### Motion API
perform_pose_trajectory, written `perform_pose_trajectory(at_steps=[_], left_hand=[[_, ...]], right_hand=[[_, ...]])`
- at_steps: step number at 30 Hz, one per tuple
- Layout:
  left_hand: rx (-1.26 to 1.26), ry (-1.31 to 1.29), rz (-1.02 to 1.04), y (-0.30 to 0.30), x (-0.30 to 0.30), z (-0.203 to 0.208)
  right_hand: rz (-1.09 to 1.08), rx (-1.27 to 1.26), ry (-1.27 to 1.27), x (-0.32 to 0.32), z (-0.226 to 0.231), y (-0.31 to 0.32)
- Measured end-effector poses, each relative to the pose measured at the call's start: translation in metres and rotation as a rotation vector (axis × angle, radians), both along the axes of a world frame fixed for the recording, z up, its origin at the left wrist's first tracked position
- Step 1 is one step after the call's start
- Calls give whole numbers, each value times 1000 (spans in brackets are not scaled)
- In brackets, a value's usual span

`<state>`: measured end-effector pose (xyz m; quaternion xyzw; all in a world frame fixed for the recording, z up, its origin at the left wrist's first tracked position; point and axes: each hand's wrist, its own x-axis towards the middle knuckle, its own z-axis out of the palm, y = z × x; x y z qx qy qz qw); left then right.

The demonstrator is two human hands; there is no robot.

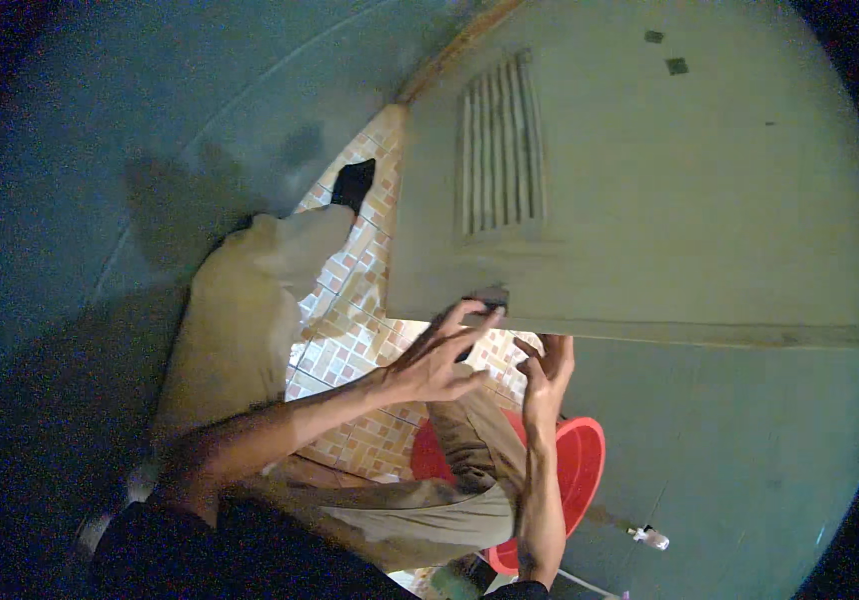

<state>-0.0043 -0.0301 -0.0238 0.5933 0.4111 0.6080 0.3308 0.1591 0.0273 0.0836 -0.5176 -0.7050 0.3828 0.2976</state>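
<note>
A pale greenish door-like panel [690, 220] with a slatted vent [503, 145] fills the upper right. My left hand [442, 362] is at the panel's lower edge with its thumb spread. Its stretched fingertips touch a small dark grey piece [493, 297] near that edge; I cannot tell what kind of part this is. Farther right, my right hand [548, 372] has bent fingers against the same edge, and some fingertips are hidden behind the panel.
Below my right forearm stands a red plastic tub [582, 470], partly hidden by my bent leg [480, 440]. Small patterned tiles cover the floor [335, 330]. Bluish-green walls [730, 440] rise close on both sides. A small whitish fitting [652, 538] is on the right wall.
</note>
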Motion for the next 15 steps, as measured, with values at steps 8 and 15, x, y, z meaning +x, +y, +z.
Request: perform_pose_trajectory(at_steps=[8,15], left_hand=[[80,34,66,4,2,28],[-13,77,67,2,6,-11]], right_hand=[[12,22,15,-13,7,-6],[44,3,36,-10,9,1]])
